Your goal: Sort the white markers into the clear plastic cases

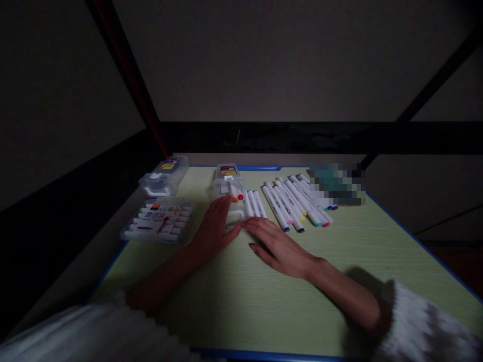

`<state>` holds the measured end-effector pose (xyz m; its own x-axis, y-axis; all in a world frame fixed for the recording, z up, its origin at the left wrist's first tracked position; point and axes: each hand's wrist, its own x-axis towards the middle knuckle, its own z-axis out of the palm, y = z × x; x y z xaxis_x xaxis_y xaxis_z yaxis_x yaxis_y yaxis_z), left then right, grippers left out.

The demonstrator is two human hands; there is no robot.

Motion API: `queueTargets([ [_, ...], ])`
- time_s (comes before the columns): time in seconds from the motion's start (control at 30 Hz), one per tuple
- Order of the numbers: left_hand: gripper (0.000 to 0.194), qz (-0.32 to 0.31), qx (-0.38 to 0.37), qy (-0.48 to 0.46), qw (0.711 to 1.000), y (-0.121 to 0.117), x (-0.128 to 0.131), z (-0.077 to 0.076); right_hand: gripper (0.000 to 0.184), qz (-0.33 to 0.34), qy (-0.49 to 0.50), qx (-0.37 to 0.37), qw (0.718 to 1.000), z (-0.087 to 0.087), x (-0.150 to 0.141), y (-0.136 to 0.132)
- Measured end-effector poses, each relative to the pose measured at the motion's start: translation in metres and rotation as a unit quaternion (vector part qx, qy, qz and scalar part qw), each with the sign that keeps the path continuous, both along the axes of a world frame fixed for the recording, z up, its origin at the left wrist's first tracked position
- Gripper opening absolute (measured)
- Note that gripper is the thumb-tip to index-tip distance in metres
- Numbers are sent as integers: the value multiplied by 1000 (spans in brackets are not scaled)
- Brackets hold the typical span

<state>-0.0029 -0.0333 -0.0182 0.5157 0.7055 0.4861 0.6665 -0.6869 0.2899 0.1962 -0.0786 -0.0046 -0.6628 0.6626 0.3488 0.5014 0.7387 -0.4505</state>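
Observation:
Between my hands, a clear plastic marker case [236, 216] lies on the table with its white handle towards me. My left hand [214, 227] grips its left side, fingers along the edge and thumb by the handle. My right hand [281, 247] reaches in from the right, fingers stretched out and fingertips at the handle's right corner. Two markers with orange and red ends [237, 198] rest at the case, partly hidden by my left fingers. Just beyond my right hand, several white markers [255, 203] lie side by side. The inside of the case is mostly hidden.
More white markers [294, 201] fan out to the right, beside a blurred greenish flat object [335, 185]. Another clear case [227, 176] stands behind my hands. At left are a clear case [166, 176] and a filled marker box [158, 221]. Blue edging borders the table [241, 311].

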Motion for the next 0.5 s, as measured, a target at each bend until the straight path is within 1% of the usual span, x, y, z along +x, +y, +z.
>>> queueTargets([
  [0.13,62,7,-2,-13,1000,1,0,-2,45,1,1,7,1000,-1,1,0],
  [0.27,64,12,-10,-16,1000,0,0,-1,45,-3,-5,12,1000,-1,1,0],
  [0.5,65,6,-15,18,1000,4,-1,2,43,-5,-12,16,1000,-2,0,0],
])
